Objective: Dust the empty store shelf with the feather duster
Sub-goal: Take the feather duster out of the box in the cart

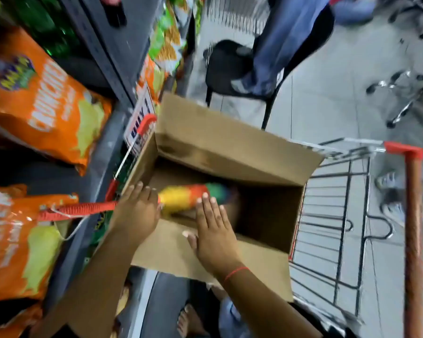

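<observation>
The feather duster (181, 197) has a ribbed red handle and a fluffy yellow, orange and green head. Its head lies across the near edge of an open cardboard box (230, 147), while the handle sticks out left towards the shelf. My left hand (137, 211) covers the duster where handle meets head and seems closed around it. Lying flat on the box's near flap, my right hand (213, 230) has its fingers apart, the fingertips touching the duster's head. At the left runs the grey store shelf (108, 145), its edge close to the box.
The box sits in a wire shopping cart (340, 215) with a red push bar (412, 228). Orange snack bags (42, 101) fill the shelf at left. A black chair (225, 67) with a person's leg on it stands ahead. Other feet are visible at right and below.
</observation>
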Tool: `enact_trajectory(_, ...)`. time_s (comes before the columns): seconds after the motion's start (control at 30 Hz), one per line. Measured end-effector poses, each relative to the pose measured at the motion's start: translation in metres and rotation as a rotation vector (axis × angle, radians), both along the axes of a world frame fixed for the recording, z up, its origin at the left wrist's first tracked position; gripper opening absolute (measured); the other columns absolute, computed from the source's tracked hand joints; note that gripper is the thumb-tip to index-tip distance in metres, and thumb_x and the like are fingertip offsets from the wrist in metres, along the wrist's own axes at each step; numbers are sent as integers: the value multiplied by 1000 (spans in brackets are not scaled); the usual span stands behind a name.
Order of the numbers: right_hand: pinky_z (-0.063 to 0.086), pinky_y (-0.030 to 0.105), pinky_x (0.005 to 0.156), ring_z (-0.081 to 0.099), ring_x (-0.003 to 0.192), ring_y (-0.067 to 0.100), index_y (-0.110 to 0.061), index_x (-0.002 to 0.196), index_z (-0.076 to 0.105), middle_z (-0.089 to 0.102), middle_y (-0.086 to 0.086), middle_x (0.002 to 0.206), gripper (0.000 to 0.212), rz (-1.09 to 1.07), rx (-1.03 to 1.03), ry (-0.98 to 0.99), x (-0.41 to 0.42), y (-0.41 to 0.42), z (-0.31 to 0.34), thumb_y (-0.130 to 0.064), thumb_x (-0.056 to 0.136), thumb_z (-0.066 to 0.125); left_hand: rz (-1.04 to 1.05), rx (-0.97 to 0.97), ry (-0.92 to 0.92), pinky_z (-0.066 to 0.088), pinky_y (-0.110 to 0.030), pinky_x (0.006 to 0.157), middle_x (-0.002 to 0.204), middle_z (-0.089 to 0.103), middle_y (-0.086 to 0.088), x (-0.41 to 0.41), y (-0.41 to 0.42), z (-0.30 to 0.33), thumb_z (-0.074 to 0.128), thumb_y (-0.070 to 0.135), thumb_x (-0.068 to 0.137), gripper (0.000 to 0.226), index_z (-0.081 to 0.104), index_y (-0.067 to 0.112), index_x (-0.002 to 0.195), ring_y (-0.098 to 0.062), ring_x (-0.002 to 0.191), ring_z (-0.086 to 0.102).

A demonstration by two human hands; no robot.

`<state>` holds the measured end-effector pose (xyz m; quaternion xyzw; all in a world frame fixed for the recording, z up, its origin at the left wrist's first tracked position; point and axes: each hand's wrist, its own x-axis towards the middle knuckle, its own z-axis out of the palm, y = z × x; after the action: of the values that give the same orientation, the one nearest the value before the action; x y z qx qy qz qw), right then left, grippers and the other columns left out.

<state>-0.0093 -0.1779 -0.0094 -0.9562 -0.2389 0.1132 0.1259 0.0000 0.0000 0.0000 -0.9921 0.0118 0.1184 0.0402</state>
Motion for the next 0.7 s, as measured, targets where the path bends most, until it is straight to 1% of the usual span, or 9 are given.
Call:
enact_trajectory(0.03,10,53,109,19,137,34,0,140,22,22,19,149,75,-12,38,45,-4,1,-15,-39,87,57,-17,7,20,54,-47,81,81,73,-24,2,0,-13,44,21,78,40,72,-6,85,-40,87,69)
enact_trajectory(0.07,-5,50,109,5,140,32,-2,142,11,11,17,152,73,7,68,121,-5,2,-23,-39,92,49,-14,8,36,53,-47,80,78,72,-23,4,0,-19,52,16,78,29,72,-5,82,-40,84,68)
enact_trajectory(0.1,-15,46,107,-7,139,29,-4,143,3,2,15,153,72,17,46,153,-6,2,-30,-40,95,42,4,-7,52,52,-45,77,77,72,-23,6,2,-29,59,11,78,19,71,-4,79,-40,80,68)
enact_trajectory(0.17,-25,40,104,-23,133,24,-6,143,-4,-6,13,154,70,41,30,144,-7,5,-40,-44,96,32,78,-37,136,49,-40,72,80,72,-20,13,4,-37,61,7,78,13,71,0,81,-38,78,67)
enact_trajectory(0.27,-28,39,103,-31,128,22,-7,143,-6,-9,11,154,69,46,40,154,-8,8,-46,-45,94,25,161,-15,217,47,-35,76,100,71,-12,21,7,-49,49,11,85,23,68,11,99,-33,94,66)
enact_trajectory(0.37,-28,40,103,-32,128,22,-8,143,-5,-11,10,153,69,33,21,177,-2,11,-47,-44,96,30,209,-2,331,49,-35,82,114,67,-8,35,7,-58,46,15,90,29,64,18,113,-28,105,63)
enact_trajectory(0.53,-27,41,104,-31,129,21,-11,138,-15,-23,3,144,68,26,26,172,3,16,-44,-47,96,25,266,17,490,49,-35,89,124,63,-9,45,-7,-57,42,11,93,33,63,14,118,-26,113,60)
enact_trajectory(0.63,-24,44,105,-28,131,22,-10,141,-10,-20,4,145,68,7,28,203,5,20,-40,-46,96,27,258,36,516,49,-33,90,126,63,-7,45,-16,-49,39,9,93,34,62,13,119,-25,115,60)
enact_trajectory(0.7,-18,47,106,-21,134,24,-8,142,-3,-11,8,149,69,-9,24,185,6,22,-36,-44,96,34,225,31,522,49,-33,90,126,63,-7,45,-24,-40,38,10,93,35,60,13,120,-25,114,61)
